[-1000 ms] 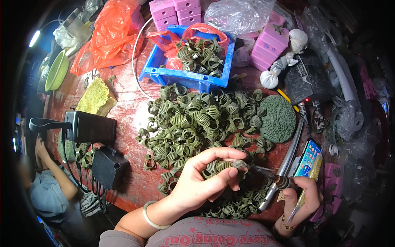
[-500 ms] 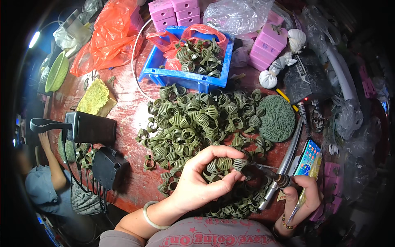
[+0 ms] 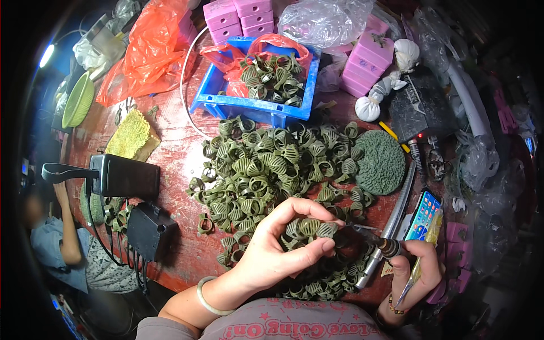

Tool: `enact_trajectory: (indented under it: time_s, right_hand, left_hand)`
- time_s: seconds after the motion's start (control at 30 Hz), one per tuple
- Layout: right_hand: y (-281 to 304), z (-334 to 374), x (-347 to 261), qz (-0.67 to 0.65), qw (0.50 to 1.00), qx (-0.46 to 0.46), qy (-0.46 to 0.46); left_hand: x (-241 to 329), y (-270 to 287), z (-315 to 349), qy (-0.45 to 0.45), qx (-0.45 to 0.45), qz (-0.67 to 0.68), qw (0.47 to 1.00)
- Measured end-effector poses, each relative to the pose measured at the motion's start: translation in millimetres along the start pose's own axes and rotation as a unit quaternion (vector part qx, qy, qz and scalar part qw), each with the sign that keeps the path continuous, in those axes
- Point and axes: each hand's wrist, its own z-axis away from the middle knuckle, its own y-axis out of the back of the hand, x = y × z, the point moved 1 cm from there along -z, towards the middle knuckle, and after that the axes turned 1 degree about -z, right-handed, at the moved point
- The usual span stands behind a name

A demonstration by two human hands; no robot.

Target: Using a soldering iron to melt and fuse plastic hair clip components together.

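My left hand (image 3: 277, 238), with a pale bangle at the wrist, is closed on several olive-green slatted rings (image 3: 309, 228) between curled fingers and thumb. In my right hand (image 3: 416, 269) is a dark pen-like tool with a ribbed collar (image 3: 390, 247), its thin tip pointing left at the held rings. Whether the tip touches them I cannot tell. A slim pointed tool with a yellow-wrapped handle (image 3: 417, 272) also lies in the right hand. Just beyond my hands spreads a large heap of similar green rings (image 3: 255, 170).
A blue crate (image 3: 258, 107) holds more rings on a red bag. Right of the heap lie a round green pad (image 3: 381, 162), a tapered metal rod (image 3: 396, 218) and a lit phone (image 3: 425, 215). Black boxes (image 3: 127, 175) with cables stand left. A co-worker's arm (image 3: 67, 226) shows at far left.
The held rings have turned slightly, and the dark tool has shifted a little against them. The co-worker at far left has moved slightly.
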Motion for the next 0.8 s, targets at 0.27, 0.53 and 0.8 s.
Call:
enact_trajectory:
  time_s: [0.27, 0.53, 0.8]
  right_hand:
    - [-1.1, -1.9, -2.5, -0.03, 0.999, 0.007, -0.041]
    - [-0.6, 1.7, 1.5, -0.023, 0.998, 0.007, -0.056]
    - [-19.8, -1.5, 2.5, -0.03, 0.992, -0.001, -0.125]
  left_hand:
    - [7.9, -0.3, 2.3, 0.175, -0.039, 0.21, 0.961]
    - [8.9, -3.1, -1.1, 0.201, -0.014, 0.21, 0.957]
    - [8.2, -3.4, 1.3, 0.211, -0.031, 0.193, 0.958]
